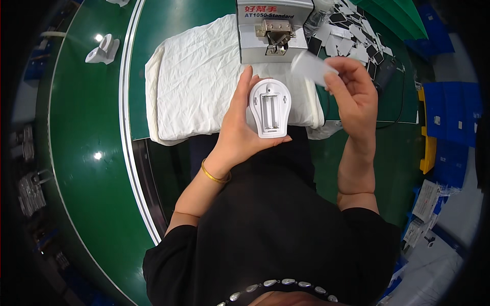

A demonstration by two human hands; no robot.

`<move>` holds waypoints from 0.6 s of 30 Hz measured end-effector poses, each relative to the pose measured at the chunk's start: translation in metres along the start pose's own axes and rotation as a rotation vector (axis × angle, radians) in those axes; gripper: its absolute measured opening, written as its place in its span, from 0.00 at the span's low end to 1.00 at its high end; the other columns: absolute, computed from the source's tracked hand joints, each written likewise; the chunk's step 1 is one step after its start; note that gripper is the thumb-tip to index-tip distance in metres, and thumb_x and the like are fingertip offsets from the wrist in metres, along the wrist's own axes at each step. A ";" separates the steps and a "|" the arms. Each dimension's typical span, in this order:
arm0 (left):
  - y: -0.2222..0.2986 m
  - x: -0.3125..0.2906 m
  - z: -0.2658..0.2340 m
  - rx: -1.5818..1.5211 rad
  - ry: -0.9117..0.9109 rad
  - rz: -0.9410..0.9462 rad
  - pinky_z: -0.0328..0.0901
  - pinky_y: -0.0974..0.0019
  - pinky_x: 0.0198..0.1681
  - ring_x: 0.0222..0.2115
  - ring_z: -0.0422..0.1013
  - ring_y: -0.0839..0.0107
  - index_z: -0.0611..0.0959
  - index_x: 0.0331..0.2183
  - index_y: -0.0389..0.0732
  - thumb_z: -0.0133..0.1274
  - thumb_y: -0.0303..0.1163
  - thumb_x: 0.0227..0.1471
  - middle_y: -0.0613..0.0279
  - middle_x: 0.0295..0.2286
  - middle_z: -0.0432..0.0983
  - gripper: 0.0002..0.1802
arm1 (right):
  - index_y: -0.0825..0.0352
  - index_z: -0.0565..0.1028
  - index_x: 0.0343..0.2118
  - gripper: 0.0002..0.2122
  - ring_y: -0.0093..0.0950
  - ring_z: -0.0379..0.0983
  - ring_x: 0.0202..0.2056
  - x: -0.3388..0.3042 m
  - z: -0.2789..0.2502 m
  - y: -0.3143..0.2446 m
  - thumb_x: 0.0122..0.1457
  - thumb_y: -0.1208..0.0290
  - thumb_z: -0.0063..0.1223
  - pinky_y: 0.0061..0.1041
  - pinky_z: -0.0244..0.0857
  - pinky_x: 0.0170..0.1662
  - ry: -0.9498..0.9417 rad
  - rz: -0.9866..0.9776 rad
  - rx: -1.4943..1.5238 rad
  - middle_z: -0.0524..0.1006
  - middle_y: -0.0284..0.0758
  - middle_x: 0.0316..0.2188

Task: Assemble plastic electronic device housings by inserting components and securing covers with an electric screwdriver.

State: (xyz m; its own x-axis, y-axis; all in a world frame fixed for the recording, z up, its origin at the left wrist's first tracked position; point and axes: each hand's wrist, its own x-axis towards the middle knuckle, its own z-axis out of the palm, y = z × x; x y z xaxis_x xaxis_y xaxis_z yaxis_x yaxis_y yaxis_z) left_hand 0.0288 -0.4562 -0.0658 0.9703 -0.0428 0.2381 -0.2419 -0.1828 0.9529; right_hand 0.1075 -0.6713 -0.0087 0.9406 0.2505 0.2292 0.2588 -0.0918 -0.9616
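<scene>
My left hand [237, 130] is closed around a white plastic device housing [259, 122], its back turned up. An open battery compartment [271, 112] shows in the housing, with metal contacts at its ends and no batteries in it. Up and to the right, my right hand [352, 94] pinches a small white plastic cover [311, 68] between thumb and fingers. The cover is blurred by motion and held apart from the housing. Both hands are above the near edge of a white cloth.
The white cloth [196, 81] lies on the green table, with a grey machine [275, 35] at the back. White and black flat pieces [352, 35] are heaped at the far right. A white part [103, 50] stands on the green surface to the left. Blue bins [451, 115] line the right side.
</scene>
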 end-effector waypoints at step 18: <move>-0.004 -0.006 0.002 -0.137 -0.032 -0.001 0.67 0.58 0.55 0.54 0.68 0.53 0.42 0.67 0.43 0.75 0.27 0.29 0.50 0.57 0.65 0.73 | 0.73 0.75 0.39 0.10 0.15 0.74 0.34 -0.029 0.058 0.000 0.54 0.85 0.62 0.14 0.67 0.37 -0.180 0.087 -0.017 0.79 0.33 0.33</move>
State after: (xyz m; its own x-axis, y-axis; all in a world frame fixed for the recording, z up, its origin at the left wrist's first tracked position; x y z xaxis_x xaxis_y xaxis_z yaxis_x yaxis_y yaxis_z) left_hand 0.0243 -0.4568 -0.0715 0.9695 -0.0745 0.2335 -0.2372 -0.0466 0.9703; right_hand 0.0672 -0.6224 -0.0240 0.9054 0.4092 0.1136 0.1837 -0.1362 -0.9735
